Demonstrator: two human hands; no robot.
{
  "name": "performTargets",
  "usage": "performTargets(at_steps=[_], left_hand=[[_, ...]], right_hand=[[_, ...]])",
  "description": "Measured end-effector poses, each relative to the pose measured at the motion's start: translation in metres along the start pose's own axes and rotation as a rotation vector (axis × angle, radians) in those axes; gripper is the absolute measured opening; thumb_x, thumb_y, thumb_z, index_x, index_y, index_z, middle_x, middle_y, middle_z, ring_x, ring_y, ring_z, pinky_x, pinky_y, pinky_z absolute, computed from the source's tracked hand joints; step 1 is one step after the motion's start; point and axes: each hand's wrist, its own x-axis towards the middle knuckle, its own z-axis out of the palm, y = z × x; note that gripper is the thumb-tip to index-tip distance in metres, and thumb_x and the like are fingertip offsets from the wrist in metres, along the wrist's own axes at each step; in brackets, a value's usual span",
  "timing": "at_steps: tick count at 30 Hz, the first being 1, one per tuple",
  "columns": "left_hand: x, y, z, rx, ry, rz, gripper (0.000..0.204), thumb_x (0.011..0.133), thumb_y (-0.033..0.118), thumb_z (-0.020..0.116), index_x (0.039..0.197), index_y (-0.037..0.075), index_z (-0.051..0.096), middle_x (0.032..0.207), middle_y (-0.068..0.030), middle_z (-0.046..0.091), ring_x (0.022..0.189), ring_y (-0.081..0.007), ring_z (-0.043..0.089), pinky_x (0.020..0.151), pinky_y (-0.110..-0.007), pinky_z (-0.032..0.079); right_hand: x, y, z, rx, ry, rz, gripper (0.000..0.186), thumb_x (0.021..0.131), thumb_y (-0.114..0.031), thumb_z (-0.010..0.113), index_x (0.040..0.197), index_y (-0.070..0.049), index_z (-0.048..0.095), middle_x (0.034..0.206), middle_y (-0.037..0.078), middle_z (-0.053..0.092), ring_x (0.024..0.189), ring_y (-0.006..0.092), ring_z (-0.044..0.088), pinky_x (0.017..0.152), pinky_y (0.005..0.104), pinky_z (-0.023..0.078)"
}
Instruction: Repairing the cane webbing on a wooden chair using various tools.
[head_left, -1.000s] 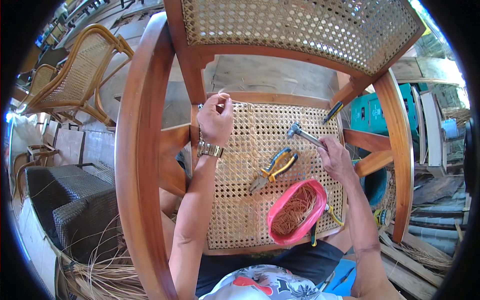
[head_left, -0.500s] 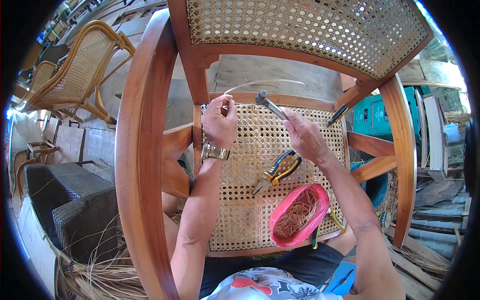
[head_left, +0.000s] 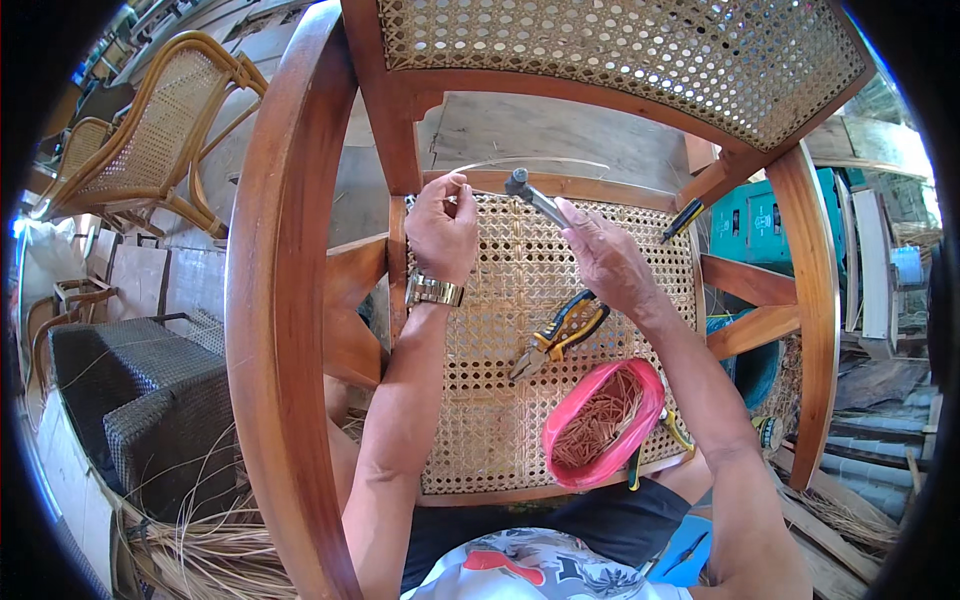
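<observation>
My left hand [head_left: 443, 228], wearing a metal wristwatch [head_left: 434, 291], is closed in a pinch at the back left corner of the woven cane seat [head_left: 480, 420]. From its fingertips a thin, pale cane strip [head_left: 540, 159] arcs rightward past the seat's back rail. Wrapped in my right hand [head_left: 612, 258] is a hammer [head_left: 534, 197], its metal head raised above the seat near the left hand. Combination pliers [head_left: 557, 338] with yellow-and-black handles lie on the cane between my forearms. Nearer me rests a pink pouch [head_left: 554, 440] full of short reddish-brown pegs.
The wooden chair's left arm [head_left: 285, 300] and right post [head_left: 815, 300] flank my arms, with the cane backrest [head_left: 600, 50] beyond. A yellow-and-black tool [head_left: 682, 221] lies at the seat's back right. Green crates [head_left: 750, 225] stand at right; a dark wicker chair [head_left: 150, 390] stands left.
The hammer head and my left fingertips have shifted slightly upward in the picture. The seat, pliers and pouch sit a little further right as the view moves.
</observation>
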Motion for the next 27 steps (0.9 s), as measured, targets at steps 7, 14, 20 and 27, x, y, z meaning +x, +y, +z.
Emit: performTargets(at_steps=[7,14,20,27], left_hand=[[0.001,0.002,-0.001,0.000,0.013,0.041,0.012,0.090,0.004,0.074,0.101,0.004,0.073,0.085,-0.0072,0.075,0.063,-0.0127,0.066,0.058,-0.028,0.053],[-0.001,0.002,0.002,-0.048,0.022,-0.014,0.010,0.089,0.003,0.073,0.098,0.005,0.073,0.083,-0.0068,0.074,0.063,-0.0126,0.066,0.059,-0.028,0.053],[0.002,0.003,0.003,-0.016,0.015,-0.057,0.008,0.087,0.004,0.074,0.094,0.004,0.071,0.082,-0.0073,0.074,0.063,-0.0144,0.067,0.059,-0.029,0.054],[0.000,0.013,0.000,0.130,-0.022,0.097,0.010,0.089,0.012,0.076,0.094,0.005,0.072,0.089,-0.0080,0.069,0.062,-0.0172,0.063,0.058,-0.031,0.052]], right_hand=[[0.002,-0.010,0.001,0.109,0.113,0.021,0.046,0.100,-0.007,0.061,0.145,-0.010,0.051,0.094,0.020,0.068,0.076,0.0362,0.068,0.066,0.0471,0.056],[0.004,-0.009,0.002,0.114,-0.027,0.107,0.035,0.101,-0.006,0.059,0.136,-0.008,0.053,0.095,0.020,0.068,0.078,0.0384,0.068,0.066,0.0466,0.055],[0.007,-0.021,0.001,0.150,0.221,0.015,0.030,0.100,-0.005,0.059,0.130,-0.007,0.056,0.099,0.022,0.069,0.082,0.0383,0.070,0.066,0.0466,0.055],[0.009,-0.022,-0.010,0.130,-0.168,0.309,0.029,0.101,-0.005,0.059,0.130,-0.005,0.056,0.101,0.022,0.070,0.087,0.0380,0.071,0.074,0.0470,0.056]])
